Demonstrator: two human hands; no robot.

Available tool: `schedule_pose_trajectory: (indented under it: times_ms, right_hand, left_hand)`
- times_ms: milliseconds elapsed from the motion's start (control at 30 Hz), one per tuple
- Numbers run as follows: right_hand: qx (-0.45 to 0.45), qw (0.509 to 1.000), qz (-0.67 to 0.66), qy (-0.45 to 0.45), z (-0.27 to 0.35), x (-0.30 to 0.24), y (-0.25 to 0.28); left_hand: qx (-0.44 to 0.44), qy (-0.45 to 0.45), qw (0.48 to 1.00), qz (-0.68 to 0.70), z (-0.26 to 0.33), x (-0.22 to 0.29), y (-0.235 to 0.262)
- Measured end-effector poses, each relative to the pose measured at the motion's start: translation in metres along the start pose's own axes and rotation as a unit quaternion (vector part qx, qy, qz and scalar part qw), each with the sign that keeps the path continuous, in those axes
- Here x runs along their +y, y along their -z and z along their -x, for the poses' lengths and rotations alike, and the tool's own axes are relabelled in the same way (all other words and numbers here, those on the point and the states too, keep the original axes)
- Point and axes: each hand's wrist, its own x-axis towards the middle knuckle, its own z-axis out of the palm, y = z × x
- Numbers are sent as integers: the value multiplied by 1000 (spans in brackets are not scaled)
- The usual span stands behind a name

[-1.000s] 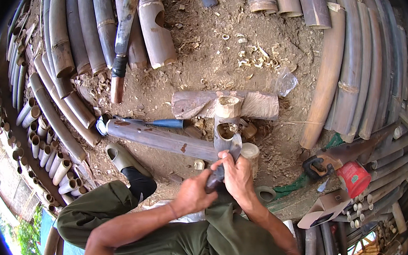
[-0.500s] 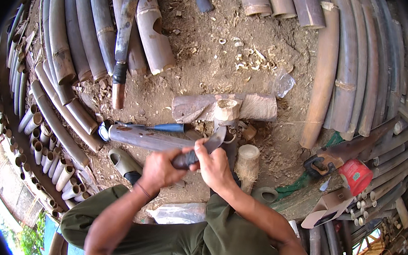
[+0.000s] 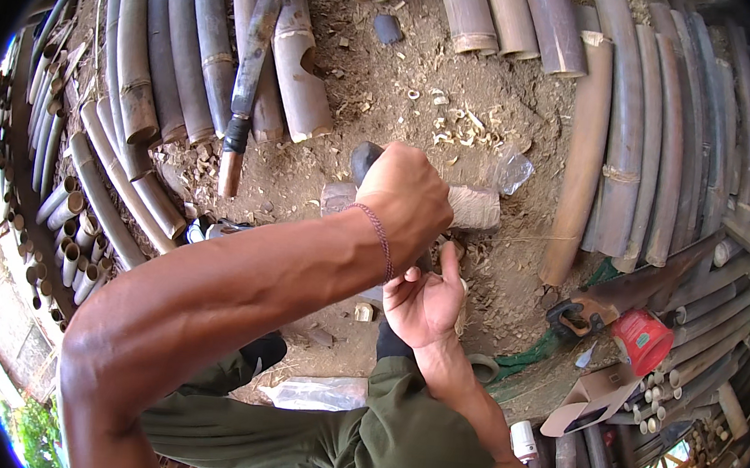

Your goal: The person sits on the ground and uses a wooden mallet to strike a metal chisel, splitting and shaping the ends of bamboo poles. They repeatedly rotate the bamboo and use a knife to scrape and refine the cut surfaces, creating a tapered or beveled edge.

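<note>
My left hand [image 3: 404,196], with a braided cord at the wrist, is raised over the short log [image 3: 475,209] and closed round a knife handle. The handle's dark rounded end [image 3: 364,161] sticks out on the left of the fist; the blade is hidden. Just below and to the right is my right hand [image 3: 427,304], palm up, thumb stretched upward and fingers partly curled, with nothing visible in the palm. Only the log's two ends show, since the fist covers its middle. A small pale wood piece [image 3: 364,311] lies left of my right hand.
A long sheathed-looking blade with a dark-wrapped grip [image 3: 246,86] rests by bamboo poles [image 3: 131,48] at the far left. More poles [image 3: 623,141] lie right, near a handsaw [image 3: 607,310], a red container [image 3: 642,339] and an open cardboard box [image 3: 591,404]. Shavings [image 3: 471,130] litter the dirt.
My left hand has risen up and right with the knife, its forearm now crossing the view. My right hand has come off the knife and turned palm up, slightly right. The view has shifted slightly.
</note>
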Motion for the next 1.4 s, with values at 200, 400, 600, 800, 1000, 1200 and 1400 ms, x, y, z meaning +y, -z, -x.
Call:
schedule_pose_trajectory:
  times_ms: [200,400,600,800,1000,1200,1400]
  right_hand:
    - [84,940,319,-91,28,1,4]
    - [67,652,748,104,79,-28,-20]
    - [95,299,943,106,75,-59,-30]
    - [94,198,975,49,45,-71,-60]
    - [-27,24,998,-59,12,-68,-113]
    - [-134,-97,979,-118,-21,-52,-136]
    - [-188,-158,940,-237,-55,-25,-150]
  left_hand:
    - [-127,104,942,293,57,36,-86]
    - [-8,11,796,605,76,99,-117]
    - [-47,95,444,890,-3,117,-111]
    - [118,202,534,812,-48,127,-117]
    - [113,157,169,966,-37,118,-100]
    - [151,130,-70,977,-34,122,-110]
    - [159,72,-208,962,-36,130,-126]
